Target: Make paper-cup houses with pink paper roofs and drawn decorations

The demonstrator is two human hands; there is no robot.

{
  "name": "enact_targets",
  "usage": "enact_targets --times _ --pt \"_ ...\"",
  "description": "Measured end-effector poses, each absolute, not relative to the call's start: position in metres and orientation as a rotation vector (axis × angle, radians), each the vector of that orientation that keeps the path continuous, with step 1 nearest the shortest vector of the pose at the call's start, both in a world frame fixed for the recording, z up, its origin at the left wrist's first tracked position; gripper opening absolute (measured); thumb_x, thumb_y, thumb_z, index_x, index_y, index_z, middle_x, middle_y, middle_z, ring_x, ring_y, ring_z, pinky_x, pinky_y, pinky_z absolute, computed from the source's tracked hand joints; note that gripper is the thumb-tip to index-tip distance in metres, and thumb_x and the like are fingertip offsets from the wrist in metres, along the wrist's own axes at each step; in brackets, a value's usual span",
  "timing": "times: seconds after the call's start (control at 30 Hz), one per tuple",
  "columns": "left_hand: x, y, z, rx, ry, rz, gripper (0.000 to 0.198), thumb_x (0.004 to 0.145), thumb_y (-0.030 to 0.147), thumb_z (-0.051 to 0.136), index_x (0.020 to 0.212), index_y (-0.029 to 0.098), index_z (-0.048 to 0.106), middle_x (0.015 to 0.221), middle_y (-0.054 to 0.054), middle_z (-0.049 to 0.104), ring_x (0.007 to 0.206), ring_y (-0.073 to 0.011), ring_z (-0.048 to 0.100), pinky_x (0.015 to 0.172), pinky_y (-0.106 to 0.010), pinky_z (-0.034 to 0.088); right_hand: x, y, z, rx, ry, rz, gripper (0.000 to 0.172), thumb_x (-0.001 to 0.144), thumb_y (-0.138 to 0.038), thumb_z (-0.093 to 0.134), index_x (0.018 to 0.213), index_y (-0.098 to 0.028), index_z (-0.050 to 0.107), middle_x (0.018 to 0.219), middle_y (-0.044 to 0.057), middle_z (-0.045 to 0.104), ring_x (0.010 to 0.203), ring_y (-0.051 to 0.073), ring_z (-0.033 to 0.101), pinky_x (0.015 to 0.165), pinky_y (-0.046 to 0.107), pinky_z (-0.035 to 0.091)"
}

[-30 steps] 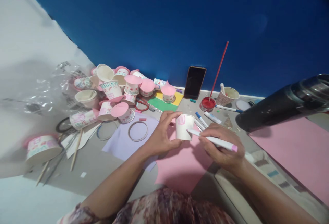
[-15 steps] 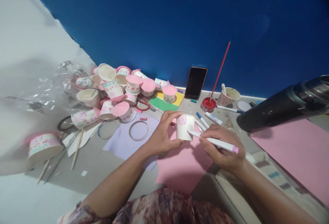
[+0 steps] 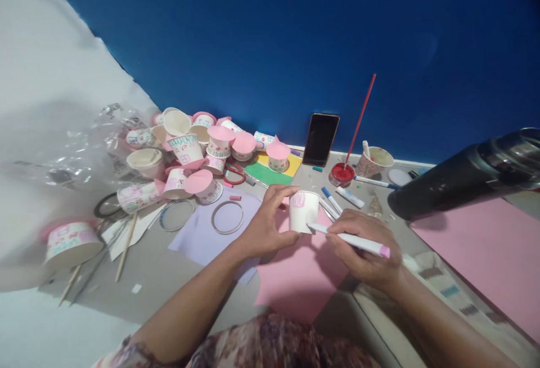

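Observation:
A white paper cup [image 3: 304, 210] with a pink window-like drawing near its rim is held upright by my left hand [image 3: 270, 219], fingers at the top and thumb at the base. My right hand [image 3: 365, 247] grips a white marker [image 3: 358, 242] with a pink end, its tip at the lower part of the cup's side. Under both hands lies pink paper [image 3: 291, 289]. Left of it, a roll of tape [image 3: 228, 217] rests on lilac paper [image 3: 194, 238]. Just beyond the right hand are blue-capped markers [image 3: 331, 199].
Decorated paper cups with pink paper roofs [image 3: 219, 137] crowd the back left beside clear plastic wrapping [image 3: 76, 154]. Red scissors [image 3: 234, 174], a propped phone [image 3: 321, 140], and a red paint pot [image 3: 341, 175] with a stick stand behind. A dark flask [image 3: 455, 179] leans in from the right.
The marker's tip has moved slightly down and left on the cup's side, with my right hand lowering a little. My left hand keeps the same hold on the cup.

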State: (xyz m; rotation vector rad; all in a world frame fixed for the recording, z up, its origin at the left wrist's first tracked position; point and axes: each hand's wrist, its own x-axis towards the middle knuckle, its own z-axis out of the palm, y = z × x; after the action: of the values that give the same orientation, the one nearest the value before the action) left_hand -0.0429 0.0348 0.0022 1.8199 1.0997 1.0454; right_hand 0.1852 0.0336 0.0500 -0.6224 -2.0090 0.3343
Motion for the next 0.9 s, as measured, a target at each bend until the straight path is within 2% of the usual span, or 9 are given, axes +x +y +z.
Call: enact_targets --times 0.4,0.9 --pt "-0.0387 0.0316 0.0060 1.821 1.082 1.019 0.082 0.068 0.014 0.077 0.145 0.031 0.051 0.137 -0.009 0.051 0.132 -0.0310 0.050 0.105 -0.047 0.052 0.1866 0.0362 0.0462 -0.639 -1.958 0.249 0.014 0.090 -0.008 0.066 0.089 -0.021 0.070 0.068 0.002 0.074 0.057 0.016 0.068 0.056 0.028 0.054" --pt "-0.0413 0.0335 0.0049 1.831 1.087 1.033 0.082 0.070 0.015 0.080 0.145 0.031 0.051 0.136 -0.009 0.050 0.131 -0.0310 0.052 0.105 -0.046 0.052 0.1862 0.0325 0.0511 -0.610 -2.018 0.346 0.014 0.090 -0.009 0.063 0.085 -0.021 0.067 0.063 0.000 0.069 0.054 0.014 0.064 0.053 0.026 0.050"
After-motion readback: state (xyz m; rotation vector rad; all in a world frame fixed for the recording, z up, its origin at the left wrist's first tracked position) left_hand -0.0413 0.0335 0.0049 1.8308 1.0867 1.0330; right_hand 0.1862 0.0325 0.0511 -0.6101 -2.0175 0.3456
